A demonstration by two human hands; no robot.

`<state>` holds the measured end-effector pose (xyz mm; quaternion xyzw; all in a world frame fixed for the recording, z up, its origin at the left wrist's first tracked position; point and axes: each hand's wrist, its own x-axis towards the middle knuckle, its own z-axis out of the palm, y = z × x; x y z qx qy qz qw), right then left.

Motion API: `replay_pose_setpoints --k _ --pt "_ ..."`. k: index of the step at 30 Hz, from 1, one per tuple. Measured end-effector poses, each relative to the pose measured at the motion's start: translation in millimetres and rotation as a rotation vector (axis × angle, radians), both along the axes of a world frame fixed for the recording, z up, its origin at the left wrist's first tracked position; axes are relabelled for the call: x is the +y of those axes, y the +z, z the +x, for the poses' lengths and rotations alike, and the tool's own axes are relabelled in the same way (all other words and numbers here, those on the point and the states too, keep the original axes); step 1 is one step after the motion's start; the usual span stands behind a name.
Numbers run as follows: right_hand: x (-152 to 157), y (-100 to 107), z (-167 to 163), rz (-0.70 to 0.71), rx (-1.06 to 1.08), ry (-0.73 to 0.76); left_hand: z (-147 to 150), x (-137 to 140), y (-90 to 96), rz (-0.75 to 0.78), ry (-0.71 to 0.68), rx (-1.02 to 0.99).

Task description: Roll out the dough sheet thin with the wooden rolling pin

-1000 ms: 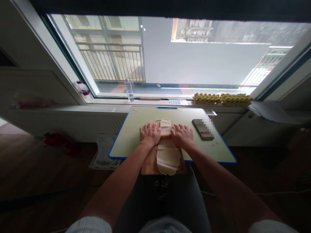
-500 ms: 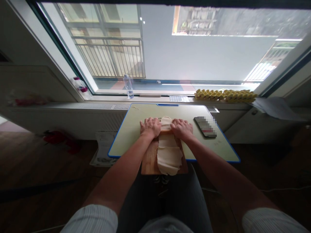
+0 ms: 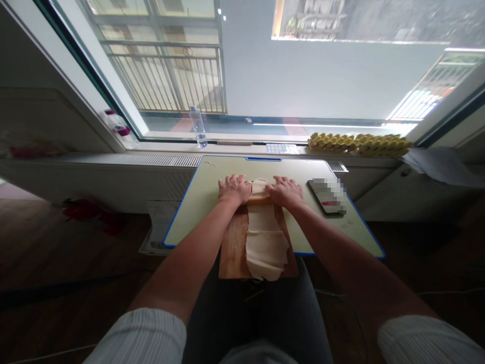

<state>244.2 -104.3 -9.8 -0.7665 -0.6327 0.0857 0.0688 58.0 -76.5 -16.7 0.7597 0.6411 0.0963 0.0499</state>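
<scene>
A long strip of pale dough (image 3: 267, 247) lies on a wooden board (image 3: 234, 247), its ragged near end reaching the board's front edge. Across the far part of the strip sits a wooden rolling pin (image 3: 259, 200), with a short piece of dough showing beyond it. My left hand (image 3: 234, 189) presses down over the pin's left end, and my right hand (image 3: 285, 191) does the same at the right end. The fingers of both hands point forward. The pin's ends are hidden under the palms.
The board rests on a pale green table (image 3: 197, 202) with a blue rim. A phone (image 3: 322, 197) lies at the right. On the windowsill stand a clear bottle (image 3: 198, 126) and yellow egg trays (image 3: 358, 144). Another bottle (image 3: 117, 123) leans at the left.
The rolling pin has moved slightly away from me along the dough, with both hands on it. My right fingers are more stretched out. The camera view has shifted a little.
</scene>
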Motion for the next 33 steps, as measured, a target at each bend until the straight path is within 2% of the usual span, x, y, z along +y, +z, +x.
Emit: replay_pose_setpoints --k 8,15,25,33 --pt "24.6 -0.2 2.6 -0.015 0.027 0.003 2.5 26.4 0.1 -0.011 0.01 -0.012" --pt "24.4 -0.9 1.7 0.063 0.052 -0.005 2.1 29.7 -2.3 -0.025 -0.01 -0.006" --pt "-2.6 -1.9 0.0 0.003 0.043 -0.019 -2.3 4.6 -1.5 -0.065 -0.015 -0.002" --pt "-47.0 -5.8 -5.8 0.072 -0.105 0.013 -2.9 -37.8 1.1 -0.054 -0.001 0.005"
